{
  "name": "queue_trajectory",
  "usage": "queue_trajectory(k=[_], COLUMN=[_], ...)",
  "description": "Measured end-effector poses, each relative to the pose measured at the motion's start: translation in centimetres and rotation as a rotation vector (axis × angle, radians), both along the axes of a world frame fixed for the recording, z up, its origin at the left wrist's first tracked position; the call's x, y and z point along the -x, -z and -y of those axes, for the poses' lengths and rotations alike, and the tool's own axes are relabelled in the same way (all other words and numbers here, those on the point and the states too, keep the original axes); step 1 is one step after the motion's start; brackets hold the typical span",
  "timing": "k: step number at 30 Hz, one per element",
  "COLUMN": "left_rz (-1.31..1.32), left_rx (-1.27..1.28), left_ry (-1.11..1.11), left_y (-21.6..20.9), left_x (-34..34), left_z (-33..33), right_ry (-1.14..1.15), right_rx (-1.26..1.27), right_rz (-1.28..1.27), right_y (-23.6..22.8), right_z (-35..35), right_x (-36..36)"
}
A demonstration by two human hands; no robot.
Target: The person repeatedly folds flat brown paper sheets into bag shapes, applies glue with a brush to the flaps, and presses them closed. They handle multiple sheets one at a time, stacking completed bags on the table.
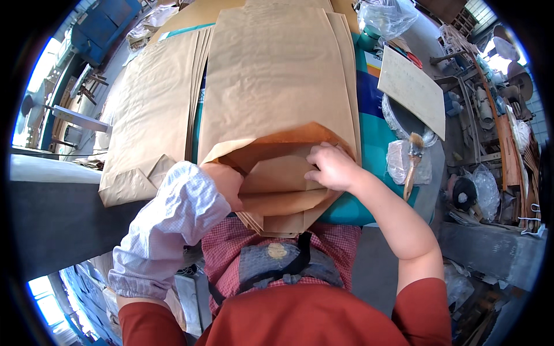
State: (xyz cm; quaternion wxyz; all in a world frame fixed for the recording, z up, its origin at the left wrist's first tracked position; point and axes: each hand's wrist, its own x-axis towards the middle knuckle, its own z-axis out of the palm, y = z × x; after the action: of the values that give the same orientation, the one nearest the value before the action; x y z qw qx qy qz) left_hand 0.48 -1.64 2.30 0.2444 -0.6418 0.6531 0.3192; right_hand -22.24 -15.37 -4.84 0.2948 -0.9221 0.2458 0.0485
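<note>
A large brown paper bag [277, 75] lies on top of a stack of similar bags, its mouth spread wide toward me. My left hand [224, 183] is at the left side of the mouth, against the paper, with its fingers mostly hidden. Over the right side of the mouth, my right hand [332, 167] has its fingers curled on the bag's paper. Between the hands the inner fold of the bag shows. A patterned sleeve cover is on my left forearm; my right forearm is bare.
Another stack of brown paper bags [153, 104] lies to the left. On the right are a brush [412, 164] on a wrapped block, a pale board [412, 86] over a round basin [401, 118], and a clear plastic bag [389, 17]. Teal sheeting [375, 135] covers the table.
</note>
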Motion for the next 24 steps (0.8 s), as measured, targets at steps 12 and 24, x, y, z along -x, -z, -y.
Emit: queue_trajectory(k=[12,24], left_rz=[-0.344,0.017], left_rx=[0.2,0.706], left_ry=[-0.339,-0.168], left_y=[4.9,3.3], left_x=[-3.4,1.6], left_z=[-2.0,-5.1], right_ry=[0.074,0.088], right_rx=[0.206,0.84], right_rz=[0.437,0.106], right_y=[-3.6,-1.6], right_z=[-3.0,2.7], right_x=[1.0,24.3])
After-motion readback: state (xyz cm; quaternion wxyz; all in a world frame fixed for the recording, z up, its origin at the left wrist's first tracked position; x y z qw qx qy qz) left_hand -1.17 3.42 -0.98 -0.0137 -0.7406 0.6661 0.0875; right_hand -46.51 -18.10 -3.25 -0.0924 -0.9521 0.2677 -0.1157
